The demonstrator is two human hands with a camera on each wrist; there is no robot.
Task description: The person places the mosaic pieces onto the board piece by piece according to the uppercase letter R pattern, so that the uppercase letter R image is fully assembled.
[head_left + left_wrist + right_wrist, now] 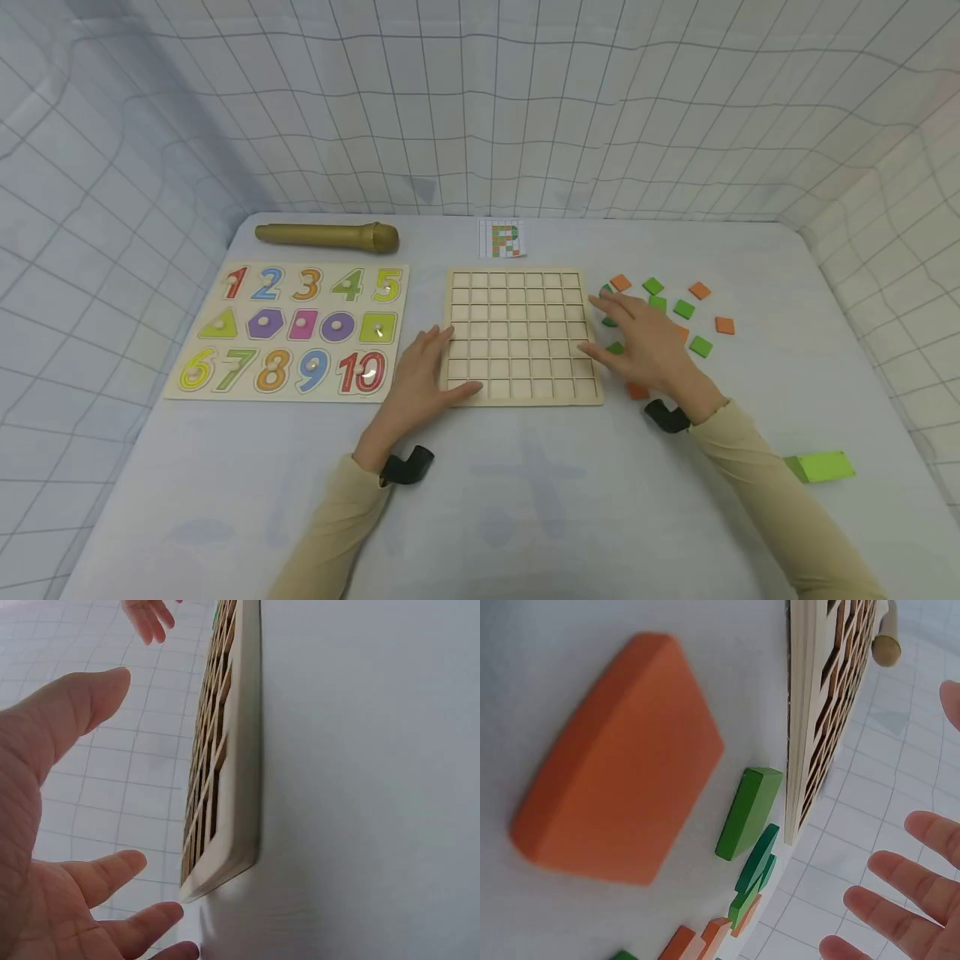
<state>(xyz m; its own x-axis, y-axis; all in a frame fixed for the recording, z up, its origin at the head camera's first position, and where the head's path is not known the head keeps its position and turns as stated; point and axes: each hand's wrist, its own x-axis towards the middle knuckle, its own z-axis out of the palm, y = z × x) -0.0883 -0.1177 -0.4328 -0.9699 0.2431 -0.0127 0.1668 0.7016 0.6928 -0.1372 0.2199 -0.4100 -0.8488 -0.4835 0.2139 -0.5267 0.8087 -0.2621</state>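
A wooden grid board (517, 329) with bare square cells lies flat in the middle of the table. At its left edge is my left hand (414, 379), fingers spread and holding nothing, thumb over the near-left corner. In the left wrist view these fingers (109, 874) look apart from the board's rim. My right hand (645, 342) hovers at the board's right edge, spread above loose green and orange tiles, and holds none. The right wrist view has a large orange tile (630, 765) up close and a green tile (746, 814) beside the board.
Left of the board lies a number-and-shape knob puzzle (317, 333), with a gold microphone (330, 237) behind it. A small pattern card (502, 239) lies behind the board. A lime-green block (823, 467) stands near the right sleeve. Grid-patterned cloth (510, 108) walls surround the table.
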